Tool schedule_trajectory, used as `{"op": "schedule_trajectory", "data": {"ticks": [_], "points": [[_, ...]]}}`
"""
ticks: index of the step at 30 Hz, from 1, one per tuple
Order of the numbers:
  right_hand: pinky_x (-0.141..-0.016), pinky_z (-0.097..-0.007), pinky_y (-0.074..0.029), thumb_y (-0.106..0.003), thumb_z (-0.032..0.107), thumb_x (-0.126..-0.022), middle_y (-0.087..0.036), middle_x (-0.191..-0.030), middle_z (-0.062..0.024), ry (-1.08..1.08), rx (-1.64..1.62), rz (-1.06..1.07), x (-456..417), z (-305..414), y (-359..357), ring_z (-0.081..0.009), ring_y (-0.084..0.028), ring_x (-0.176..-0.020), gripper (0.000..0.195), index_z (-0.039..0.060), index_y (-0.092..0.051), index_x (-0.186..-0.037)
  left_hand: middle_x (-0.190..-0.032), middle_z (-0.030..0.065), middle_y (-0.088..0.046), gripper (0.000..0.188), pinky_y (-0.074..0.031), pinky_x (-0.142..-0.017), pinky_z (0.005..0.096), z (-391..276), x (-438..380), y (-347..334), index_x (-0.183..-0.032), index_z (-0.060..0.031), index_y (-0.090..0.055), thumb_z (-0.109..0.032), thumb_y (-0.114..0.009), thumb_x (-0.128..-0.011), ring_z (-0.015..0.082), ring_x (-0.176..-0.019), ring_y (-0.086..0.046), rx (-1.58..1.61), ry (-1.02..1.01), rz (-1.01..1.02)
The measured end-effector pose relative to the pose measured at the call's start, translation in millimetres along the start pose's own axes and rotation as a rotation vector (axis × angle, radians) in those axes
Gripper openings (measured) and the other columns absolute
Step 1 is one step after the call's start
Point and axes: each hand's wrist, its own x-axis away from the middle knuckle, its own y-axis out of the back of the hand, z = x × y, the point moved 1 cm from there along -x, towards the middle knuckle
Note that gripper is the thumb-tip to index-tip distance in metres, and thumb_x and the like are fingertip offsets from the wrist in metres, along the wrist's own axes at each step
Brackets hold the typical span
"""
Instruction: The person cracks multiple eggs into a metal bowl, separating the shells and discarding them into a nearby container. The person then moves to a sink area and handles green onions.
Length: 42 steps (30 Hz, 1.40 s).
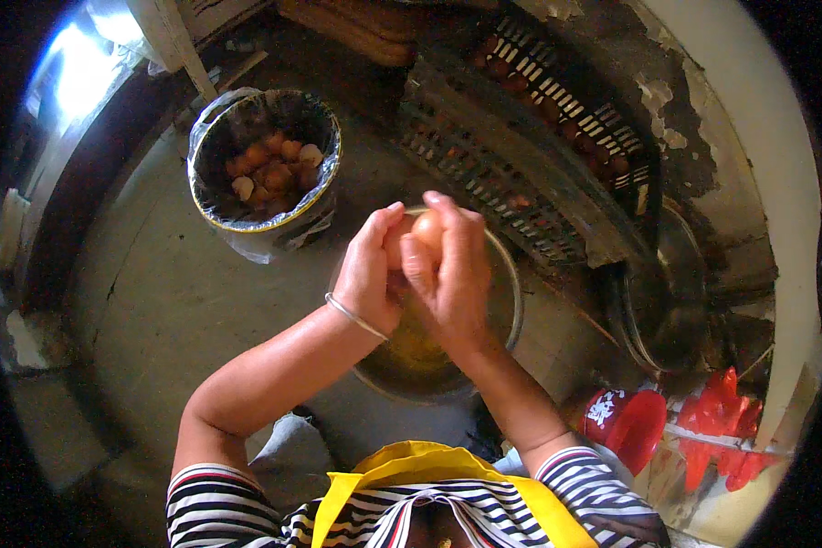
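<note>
A brown egg [428,231] sits between my two hands, above a wide round basin [518,294]. My right hand [457,270] curls around the egg, its thumb lying across the near side. My left hand [368,268], with a pale bangle at the wrist, is cupped against the egg from the left. Its fingers are partly hidden, and whether the shell is cracked cannot be made out. Below, yellowish liquid [418,353] shows in the basin. Beyond my left hand stands a bucket [193,179] lined with clear plastic, holding several broken eggshells [277,177].
Dark slatted plastic crates [555,226] with brown eggs [568,130] stand at the far right. Behind my right arm are a metal basin [657,322], a red plastic container [623,425] and a red plastic bag [719,431]. A wooden post [185,48] rises behind the bucket.
</note>
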Motion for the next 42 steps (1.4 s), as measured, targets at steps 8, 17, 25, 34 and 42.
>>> {"op": "schedule_trajectory", "data": {"ticks": [8, 17, 25, 34, 42], "points": [[-0.075, -0.0239, -0.046, -0.056, 0.019, -0.092, -0.054, -0.101, -0.0068, -0.460, -0.614, 0.032, -0.3, -20.5, 27.3, -0.0126, -0.054, -0.086, 0.035, 0.0053, -0.046, -0.122, -0.071, 0.0025, -0.056, 0.034, -0.040, -0.048, 0.0254, -4.5, 5.6, 10.4, -0.092, -0.0097, -0.059, -0.042, -0.051, -0.086, 0.0139, -0.059, -0.052, -0.298, 0.002, 0.027], [-0.075, -0.0311, -0.049, -0.061, 0.019, -0.088, -0.062, -0.091, -0.0070, -0.226, -0.258, 0.168, 0.4, -24.5, 41.8, -0.0202, -0.061, -0.082, 0.036, 0.0053, -0.049, -0.119, -0.072, 0.0035, -0.056, 0.030, -0.042, -0.048, 0.0257, -4.5, 3.1, 23.4, -0.092, -0.0089, -0.058, -0.037, -0.051, -0.087, 0.0142, -0.058, -0.053, -0.363, -0.010, 0.092], [-0.066, -0.0366, -0.052, -0.062, 0.022, -0.085, -0.062, -0.088, -0.0048, 0.225, 0.178, 0.216, -9.2, -37.6, 47.0, -0.0277, -0.061, -0.077, 0.037, 0.0080, -0.051, -0.117, -0.072, 0.0021, -0.055, 0.026, -0.041, -0.046, 0.0265, -6.5, 9.0, 26.0, -0.092, -0.0077, -0.058, -0.033, -0.055, -0.086, 0.0134, -0.058, -0.053, -0.582, -0.114, 0.045], [-0.087, -0.0287, -0.045, -0.065, 0.009, -0.080, -0.056, -0.099, -0.0047, -0.126, -0.673, 0.264, -91.7, 11.4, -57.4, -0.0132, -0.054, -0.093, 0.045, 0.0012, -0.046, -0.120, -0.076, 0.0020, -0.054, 0.024, -0.042, -0.050, 0.0271, 20.8, -10.4, 69.4, -0.091, -0.0107, -0.057, -0.034, -0.057, -0.085, 0.0152, -0.062, -0.053, -0.474, 0.153, -0.032], [-0.092, -0.0471, -0.043, -0.059, 0.034, -0.080, -0.056, -0.117, -0.0226, 0.046, 0.098, -0.069, -208.3, -38.8, -14.5, -0.0406, -0.055, -0.104, 0.055, 0.0044, -0.048, -0.125, -0.072, 0.0024, -0.055, 0.026, -0.040, -0.049, 0.0284, 0.3, -18.5, 78.4, -0.091, -0.0096, -0.057, -0.035, -0.054, -0.086, 0.0152, -0.060, -0.052, -0.399, 0.133, -0.037]]}}
